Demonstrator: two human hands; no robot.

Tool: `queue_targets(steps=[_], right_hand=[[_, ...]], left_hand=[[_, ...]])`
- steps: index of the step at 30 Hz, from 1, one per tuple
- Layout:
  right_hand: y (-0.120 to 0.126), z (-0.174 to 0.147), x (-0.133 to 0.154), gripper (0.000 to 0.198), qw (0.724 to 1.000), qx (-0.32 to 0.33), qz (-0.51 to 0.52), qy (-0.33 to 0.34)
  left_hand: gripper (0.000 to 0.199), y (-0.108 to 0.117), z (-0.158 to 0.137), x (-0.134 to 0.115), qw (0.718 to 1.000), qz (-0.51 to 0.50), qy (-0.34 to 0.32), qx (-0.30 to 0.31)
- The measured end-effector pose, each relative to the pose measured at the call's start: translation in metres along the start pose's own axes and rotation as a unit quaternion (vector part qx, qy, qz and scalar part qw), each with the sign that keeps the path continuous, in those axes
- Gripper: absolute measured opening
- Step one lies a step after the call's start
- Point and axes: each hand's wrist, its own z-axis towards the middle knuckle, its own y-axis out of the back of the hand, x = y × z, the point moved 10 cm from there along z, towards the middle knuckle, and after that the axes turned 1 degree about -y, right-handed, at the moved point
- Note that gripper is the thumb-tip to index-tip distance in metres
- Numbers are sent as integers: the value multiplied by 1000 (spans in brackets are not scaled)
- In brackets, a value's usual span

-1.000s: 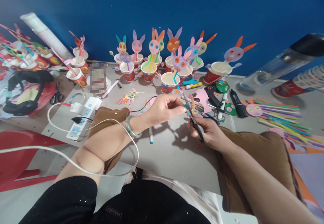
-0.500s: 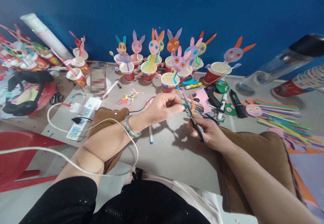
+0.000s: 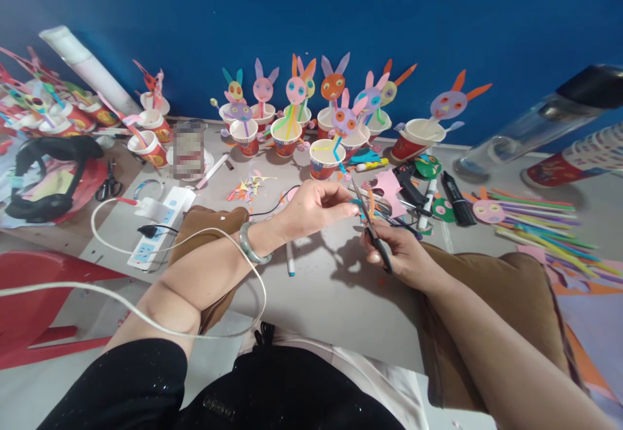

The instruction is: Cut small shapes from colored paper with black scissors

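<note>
My left hand (image 3: 318, 209) pinches a small piece of teal paper (image 3: 357, 203) between thumb and fingers, and its far side is hidden. Black-handled scissors (image 3: 376, 242) are gripped in my right hand (image 3: 399, 255), their blades pointing up and away, right at the teal piece. Just beyond the hands stands a paper cup (image 3: 327, 159) carrying a purple rabbit face (image 3: 344, 122) with pink ears. Both hands hover over the grey table (image 3: 335, 313).
Behind stand several cups with paper rabbits, such as an orange-faced one (image 3: 333, 85). To the right lie a glue gun (image 3: 411, 187), a black marker (image 3: 457, 198), coloured strips (image 3: 540, 219) and a brown cushion (image 3: 491, 313). A power strip (image 3: 160, 229) and white cable (image 3: 263, 294) are left.
Both hands keep nearly the same place. The teal piece has shifted very slightly at the scissor blades.
</note>
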Motion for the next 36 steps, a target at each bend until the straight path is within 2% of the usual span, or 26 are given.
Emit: queue_targets(steps=[27,33,36], right_hand=[[1,0,-2,61,1000,-4,-4,9],[1,1,-1,58,1000,-3,-6,3],[1,0,-1,53,1000,-1,-6,6]], left_hand=[[17,9,-2,-5,1000,9,9,-18],[30,11,-1,-10,999,20,8,-30],[30,9,-2,-6,1000,8,16,-22]])
